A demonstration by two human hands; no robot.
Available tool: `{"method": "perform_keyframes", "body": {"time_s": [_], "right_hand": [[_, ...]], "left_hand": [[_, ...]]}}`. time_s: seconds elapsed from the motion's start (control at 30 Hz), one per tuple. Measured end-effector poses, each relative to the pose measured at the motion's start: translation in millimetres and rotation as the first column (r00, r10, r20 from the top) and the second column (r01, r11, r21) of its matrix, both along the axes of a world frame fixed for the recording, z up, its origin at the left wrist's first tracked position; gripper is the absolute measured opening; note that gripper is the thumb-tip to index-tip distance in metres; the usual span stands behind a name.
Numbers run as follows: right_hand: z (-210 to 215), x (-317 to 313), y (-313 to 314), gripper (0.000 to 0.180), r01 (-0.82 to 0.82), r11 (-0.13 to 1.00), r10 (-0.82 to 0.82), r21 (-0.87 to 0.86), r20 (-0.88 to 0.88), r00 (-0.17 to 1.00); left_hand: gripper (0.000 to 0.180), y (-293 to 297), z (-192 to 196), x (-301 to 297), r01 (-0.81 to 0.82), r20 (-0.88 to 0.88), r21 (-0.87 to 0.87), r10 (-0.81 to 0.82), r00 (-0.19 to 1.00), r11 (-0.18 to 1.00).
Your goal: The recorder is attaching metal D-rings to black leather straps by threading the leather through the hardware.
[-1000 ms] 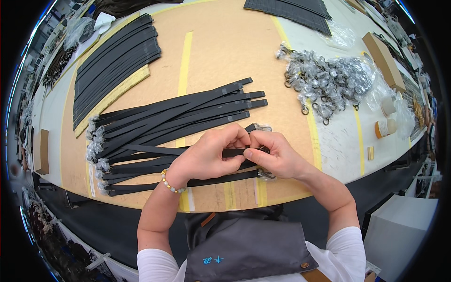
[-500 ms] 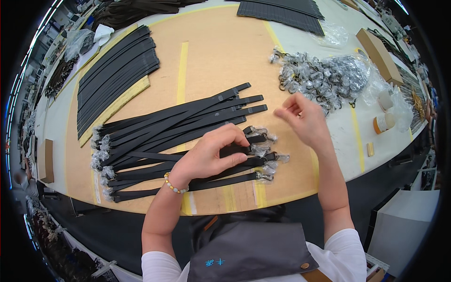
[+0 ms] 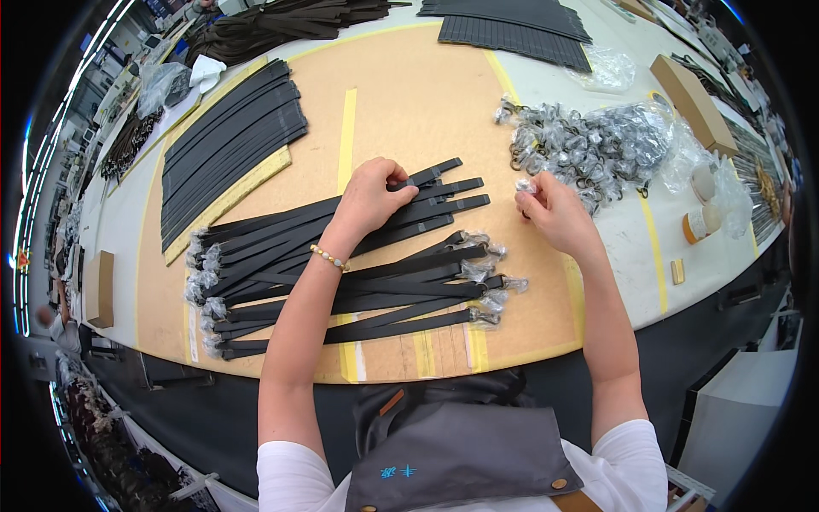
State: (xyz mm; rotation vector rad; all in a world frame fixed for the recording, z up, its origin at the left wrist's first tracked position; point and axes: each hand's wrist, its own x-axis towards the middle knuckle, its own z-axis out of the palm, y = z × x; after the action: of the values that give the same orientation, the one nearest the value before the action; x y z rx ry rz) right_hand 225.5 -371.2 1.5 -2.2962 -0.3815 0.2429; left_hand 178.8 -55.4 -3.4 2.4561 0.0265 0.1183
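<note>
My left hand (image 3: 374, 196), a beaded bracelet on its wrist, is at the upper part of a spread of black straps (image 3: 375, 282). Its thumb and fingers close around one black strap (image 3: 433, 172) near the free end. In my right hand (image 3: 556, 218) is a small metal clasp in clear plastic wrap (image 3: 526, 185), pinched between thumb and fingers. This hand is apart from the straps, just right of their free ends. Plastic-wrapped clasps (image 3: 486, 309) are on the right ends of the nearer straps, and more wrapped hardware (image 3: 203, 282) lies at the left ends.
A heap of plastic-wrapped clasps (image 3: 589, 141) lies beyond my right hand. Flat black strips (image 3: 235, 145) are stacked at the far left, others (image 3: 512, 34) at the back. An open cardboard box (image 3: 693, 104), an orange-and-white roll (image 3: 699, 224) and a small yellow block (image 3: 677, 272) are on the right.
My left hand has moved up and away from the nearer straps to the upper strap. My right hand, which showed nothing clearly in it, now holds a wrapped clasp.
</note>
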Motion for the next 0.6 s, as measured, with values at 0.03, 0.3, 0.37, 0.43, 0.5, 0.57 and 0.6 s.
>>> {"method": "perform_keyframes", "body": {"time_s": [0.03,0.3,0.37,0.43,0.5,0.57,0.6], "right_hand": [[2,-2,1,0.026,0.004,1.0,-0.004,0.003,0.0,1.0],[8,-17,13,0.017,-0.041,0.885,0.197,0.463,-0.294,0.935],[5,-19,15,0.02,-0.044,0.855,0.235,0.517,-0.31,0.921],[4,-20,18,0.023,-0.045,0.822,0.273,0.568,-0.323,0.906],[4,-20,20,0.027,-0.046,0.783,0.36,0.62,-0.393,0.846],[4,-25,25,0.028,-0.017,0.756,0.394,0.654,-0.434,0.81],[3,-27,26,0.029,0.014,0.729,0.426,0.684,-0.47,0.773]], "left_hand": [[0.024,0,0,1,0.004,0.0,0.003,-0.004,1.0,1.0],[0.018,-3,12,-15,0.018,0.181,0.097,-0.036,0.983,0.995],[0.017,-7,24,-24,0.037,0.082,-0.058,-0.032,0.996,0.998],[0.016,-13,41,-37,0.039,-0.017,-0.214,-0.043,0.999,0.976],[0.017,-22,53,-52,0.162,0.067,-0.434,-0.148,0.987,0.886],[0.023,-35,55,-65,0.237,0.133,-0.442,-0.198,0.971,0.865],[0.022,-43,57,-69,0.266,0.141,-0.366,-0.229,0.963,0.892]]}}
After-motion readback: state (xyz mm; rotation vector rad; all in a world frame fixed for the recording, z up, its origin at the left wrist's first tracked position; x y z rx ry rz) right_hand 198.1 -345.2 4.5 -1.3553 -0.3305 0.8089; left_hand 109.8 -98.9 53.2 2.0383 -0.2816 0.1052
